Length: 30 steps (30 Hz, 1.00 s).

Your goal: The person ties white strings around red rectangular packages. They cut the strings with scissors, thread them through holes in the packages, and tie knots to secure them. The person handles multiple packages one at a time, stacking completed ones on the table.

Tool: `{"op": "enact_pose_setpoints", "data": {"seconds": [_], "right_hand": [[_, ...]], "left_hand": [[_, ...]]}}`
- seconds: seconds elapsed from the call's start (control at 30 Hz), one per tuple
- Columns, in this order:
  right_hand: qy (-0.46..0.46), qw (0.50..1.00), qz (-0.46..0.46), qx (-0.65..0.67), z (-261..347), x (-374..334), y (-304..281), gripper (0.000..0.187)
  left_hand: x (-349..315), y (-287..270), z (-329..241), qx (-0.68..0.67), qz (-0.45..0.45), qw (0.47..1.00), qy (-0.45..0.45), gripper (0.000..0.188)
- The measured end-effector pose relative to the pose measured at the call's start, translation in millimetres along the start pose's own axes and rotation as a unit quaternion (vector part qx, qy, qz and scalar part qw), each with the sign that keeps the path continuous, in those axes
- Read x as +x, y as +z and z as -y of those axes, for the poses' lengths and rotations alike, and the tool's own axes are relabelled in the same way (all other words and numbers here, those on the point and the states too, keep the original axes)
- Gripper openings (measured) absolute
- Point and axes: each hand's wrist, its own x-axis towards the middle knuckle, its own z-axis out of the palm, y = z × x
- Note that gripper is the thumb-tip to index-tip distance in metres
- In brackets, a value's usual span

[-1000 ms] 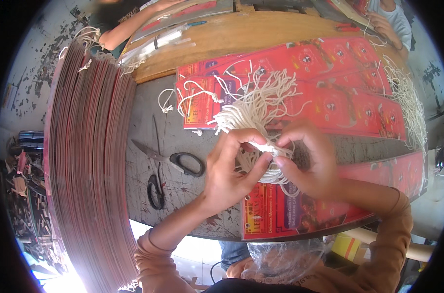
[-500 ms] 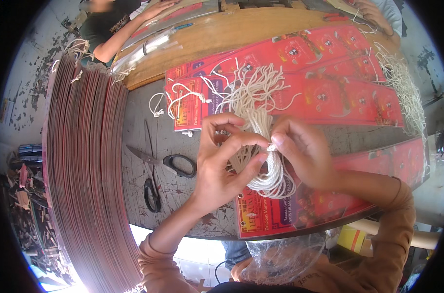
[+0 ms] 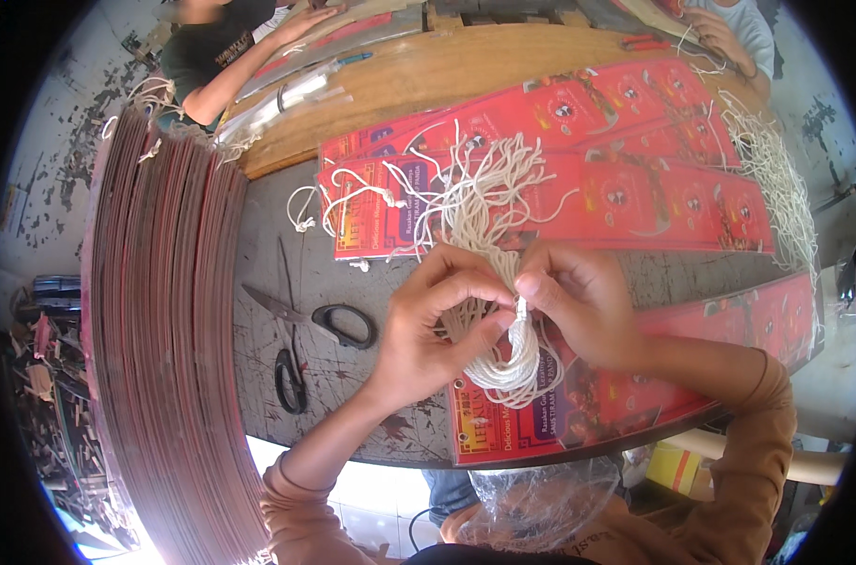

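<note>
A looped bundle of white cord [image 3: 505,369] hangs between my hands, its loose ends fanned out over red printed sheets [image 3: 635,202]. My left hand [image 3: 433,325] pinches a strand at the bundle's right side between thumb and forefinger. Directly opposite, my right hand [image 3: 579,301] is closed on the same strand, its thumb and forefinger almost meeting the left fingertips. Whether there is a knot between the fingers I cannot tell. Left of my hands, black-handled scissors [image 3: 301,320] lie with parted blades on the scratched dark tabletop [image 3: 353,282].
A tall stack of sheets [image 3: 169,348] rises at the left edge. Knotted cord loops [image 3: 357,193] rest on the far sheets. More white cord [image 3: 772,179] hangs over the right side. Two other people sit across the wooden board [image 3: 466,66].
Both hands and the cord bundle have moved slightly down toward me. The fingertips still pinch the cord, close together.
</note>
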Motion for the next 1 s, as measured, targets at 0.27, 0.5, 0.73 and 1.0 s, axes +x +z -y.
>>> {"op": "enact_pose_setpoints", "data": {"seconds": [0.27,0.5,0.73,1.0], "right_hand": [[0.001,1.000,0.016,0.018,-2.3,2.4,-1.5,0.023],[0.028,0.998,0.051,-0.021,3.7,0.9,-0.4,0.015],[0.034,0.998,0.046,0.040,1.9,2.9,-2.0,0.012],[0.027,0.999,0.034,0.027,1.4,2.8,-4.5,0.009]], "left_hand": [[-2.7,1.9,0.9,-0.031,-0.016,0.999,-0.027,0.019],[-5.1,-0.3,5.3,-0.128,-0.033,0.988,-0.078,0.014],[-2.6,-2.5,1.1,-0.037,-0.040,0.997,-0.046,0.012],[-3.4,4.4,2.3,-0.009,-0.086,0.995,-0.053,0.013]]}}
